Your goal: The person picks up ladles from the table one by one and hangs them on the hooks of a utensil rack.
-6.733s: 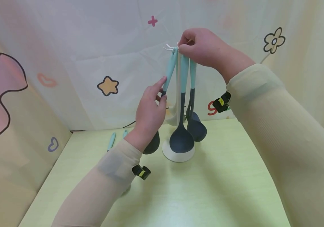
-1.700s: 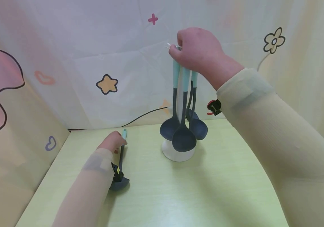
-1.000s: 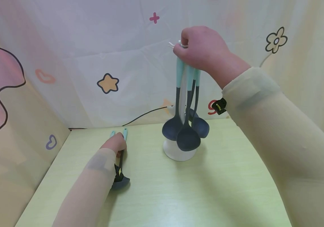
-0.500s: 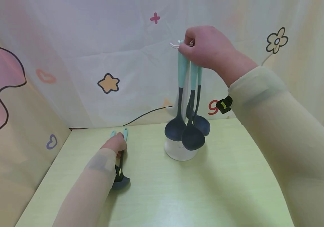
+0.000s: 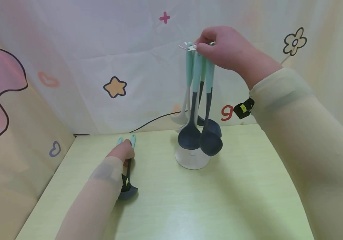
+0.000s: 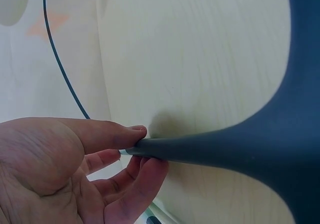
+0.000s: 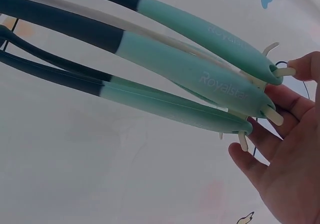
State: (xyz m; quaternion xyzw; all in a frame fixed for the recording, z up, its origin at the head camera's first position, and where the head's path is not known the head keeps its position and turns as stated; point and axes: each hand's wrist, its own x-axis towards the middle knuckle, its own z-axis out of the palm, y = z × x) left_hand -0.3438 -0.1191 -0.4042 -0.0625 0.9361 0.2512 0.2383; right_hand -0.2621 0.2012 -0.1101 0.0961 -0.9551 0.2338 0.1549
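In the head view, my left hand (image 5: 122,152) is at the left of the table, pinching a spatula that lies there. Its broad dark head (image 5: 129,193) flares out in the left wrist view, where thumb and fingertips grip the dark neck (image 6: 192,148). My right hand (image 5: 227,48) holds the top of a white rotating utensil rack (image 5: 192,164), its fingers round the hooks in the right wrist view. From the rack hang a dark ladle (image 5: 211,144), another dark round-headed utensil (image 5: 189,137) and more mint-handled utensils, partly hidden behind them.
Beside the left hand another mint handle (image 5: 119,141) lies on the table (image 5: 171,206); the rest of it is hidden by the hand and sleeve. A patterned curtain (image 5: 141,73) stands behind, with a black cable (image 5: 153,119) along its foot.
My left hand has gone from a hanging utensil's handle down to the spatula on the table, where it stays. The rack has turned, its front utensils swinging right with my right hand.
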